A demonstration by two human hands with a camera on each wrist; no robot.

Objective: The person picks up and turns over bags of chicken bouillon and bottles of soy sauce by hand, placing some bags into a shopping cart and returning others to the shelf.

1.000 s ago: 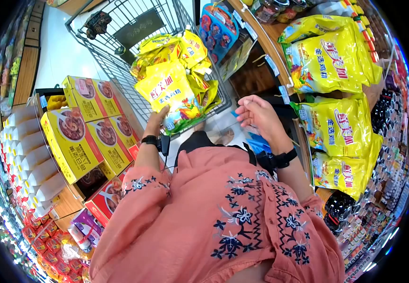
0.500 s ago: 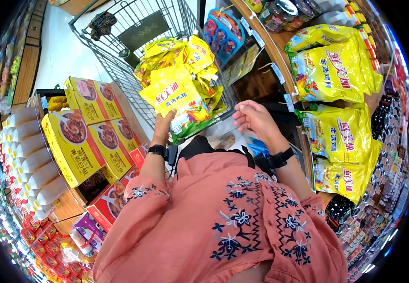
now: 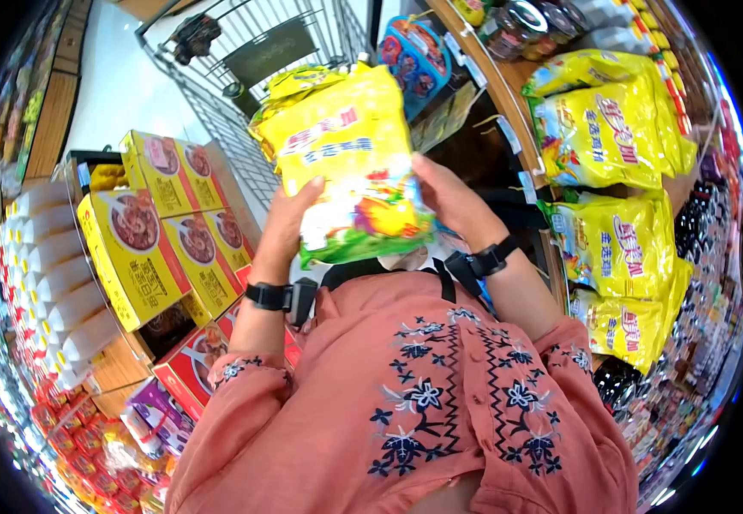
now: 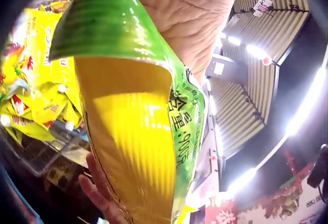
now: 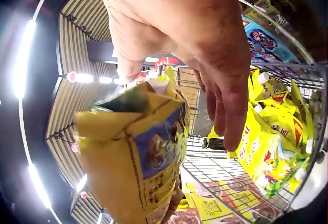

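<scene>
My left hand (image 3: 290, 223) grips the lower left side of a big yellow bag of chicken bouillon seasoning (image 3: 346, 184), thumb on the printed front. In the left wrist view, the bag's green-edged bottom (image 4: 113, 29) faces the camera, and fingers (image 4: 97, 188) show on its far side. At the bag's right edge is my right hand (image 3: 461, 210), thumb by the front. The right wrist view has its fingers (image 5: 230, 113) extended downward, with a gap between them and the bag (image 5: 154, 178). More bags of the same kind (image 5: 271, 147) lie in a wire shopping cart (image 3: 187, 98).
Yellow seasoning bags (image 3: 599, 141) fill the shelf on the right, with jars (image 3: 513, 30) farther along. Stacked yellow and red food boxes (image 3: 131, 257) line the left, beside pale bottles (image 3: 59, 283). A blue pack (image 3: 414, 64) hangs between cart and shelf.
The bag has been lifted from the cart toward the body and looks larger. The left hand rose with it; the right hand moved in from beside the cart to the bag's right edge.
</scene>
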